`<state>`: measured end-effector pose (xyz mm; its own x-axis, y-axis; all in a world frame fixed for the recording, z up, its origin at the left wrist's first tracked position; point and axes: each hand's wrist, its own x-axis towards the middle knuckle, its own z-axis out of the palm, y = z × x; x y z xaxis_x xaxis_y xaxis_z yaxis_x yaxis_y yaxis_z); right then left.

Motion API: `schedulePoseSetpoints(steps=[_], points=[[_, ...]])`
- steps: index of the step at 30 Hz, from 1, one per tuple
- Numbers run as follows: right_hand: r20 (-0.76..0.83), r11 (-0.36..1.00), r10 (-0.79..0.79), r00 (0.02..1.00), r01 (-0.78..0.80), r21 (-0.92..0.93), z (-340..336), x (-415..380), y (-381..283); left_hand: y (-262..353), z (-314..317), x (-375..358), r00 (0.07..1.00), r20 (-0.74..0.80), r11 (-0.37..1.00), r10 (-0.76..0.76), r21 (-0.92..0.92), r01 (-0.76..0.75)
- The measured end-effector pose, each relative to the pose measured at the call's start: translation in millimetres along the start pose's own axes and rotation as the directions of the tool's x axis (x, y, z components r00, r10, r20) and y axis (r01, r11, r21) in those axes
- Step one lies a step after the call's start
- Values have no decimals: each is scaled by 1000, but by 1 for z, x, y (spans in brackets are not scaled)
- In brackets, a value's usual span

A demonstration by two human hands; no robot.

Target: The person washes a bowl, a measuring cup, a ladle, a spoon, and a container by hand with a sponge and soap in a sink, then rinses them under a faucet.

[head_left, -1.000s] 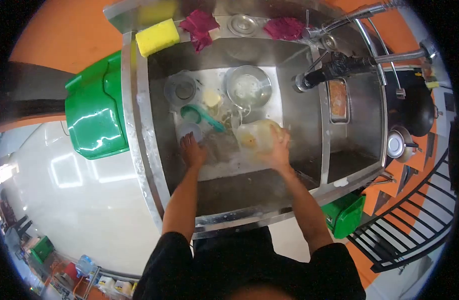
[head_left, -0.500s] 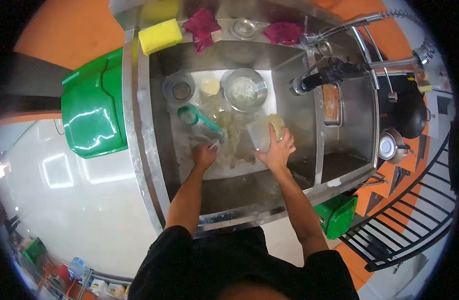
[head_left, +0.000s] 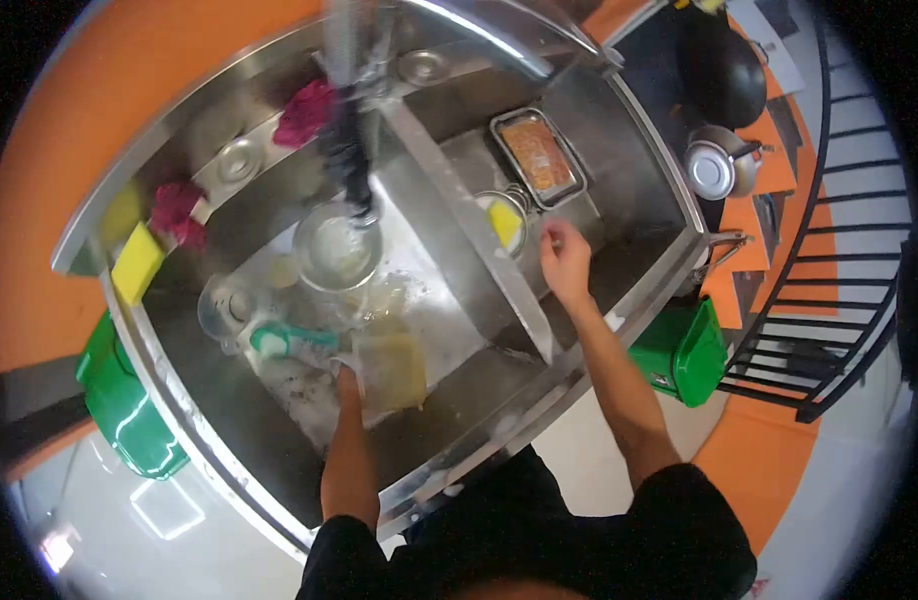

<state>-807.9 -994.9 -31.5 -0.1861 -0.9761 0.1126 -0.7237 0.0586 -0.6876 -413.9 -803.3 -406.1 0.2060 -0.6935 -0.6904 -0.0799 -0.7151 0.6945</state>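
Both hands at a two-basin steel sink, 12 o'clock being the top of the view. My left hand (head_left: pixel 349 385) was low in the larger basin (head_left: pixel 459 408), its fingertips at the 9 o'clock edge of a translucent, yellowish container (head_left: pixel 397 372); a pale blur covered them, so I could not tell whether they were pinching it. The container lay in the basin towards 6 o'clock. From that hand, a teal cup (head_left: pixel 294 340) lay near at 10 o'clock, a clear bowl (head_left: pixel 208 312) farther along the same line, and a metal bowl (head_left: pixel 324 282) at 12 o'clock, under the dark tap hose (head_left: pixel 349 165). My right hand (head_left: pixel 567 262) hung over the smaller basin (head_left: pixel 629 245), beyond the divider (head_left: pixel 479 240), its fingers loosely bent and slightly apart, somewhat blurred. Just beside it, at 10 o'clock, stood a small round vessel (head_left: pixel 520 240) with a yellow sponge (head_left: pixel 504 224) in it; between 11 and 12 o'clock sat a metal tray (head_left: pixel 580 178) with orange-brown contents (head_left: pixel 539 155)
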Motion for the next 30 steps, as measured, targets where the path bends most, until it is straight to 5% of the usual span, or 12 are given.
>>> schedulePoseSetpoints(steps=[2,4,7,8,10,11,15,19,22,25,27,30], points=[[70,997,57,996,-54,-48,25,27,78,-42,-14,26,994,47,995,95,-12,-94],[514,908,13,858,205,-364,66,58,118,59,-23,-46,999,-41,997,5,77,-2],[621,703,80,780,398,-590,119,60,139,182,-18,-123,980,-140,990,-143,-29,141],[610,746,81,788,358,-561,137,55,157,188,-20,-132,974,-171,989,-148,-12,148],[633,740,82,770,379,-556,161,55,191,198,-25,-152,952,-254,887,-170,-460,35],[642,711,94,761,400,-578,167,57,195,206,-26,-163,944,-278,887,-177,-461,30],[663,904,100,742,210,-372,131,73,167,272,-12,-215,939,-342,914,35,-368,-168],[807,818,-97,583,508,-269,148,90,214,281,8,-239,962,-273,595,-6,-774,-216],[595,980,-186,782,190,56,75,97,137,290,27,-255,961,-268,480,76,-834,-270],[485,934,-212,848,29,357,-6,71,28,295,40,-259,953,-259,442,159,-844,-303],[350,760,-581,735,336,557,-25,34,-31,292,50,-258,965,-211,511,157,-819,-262],[308,583,-761,570,395,710,23,-31,-79,315,69,-265,976,-136,496,168,-844,-203]])
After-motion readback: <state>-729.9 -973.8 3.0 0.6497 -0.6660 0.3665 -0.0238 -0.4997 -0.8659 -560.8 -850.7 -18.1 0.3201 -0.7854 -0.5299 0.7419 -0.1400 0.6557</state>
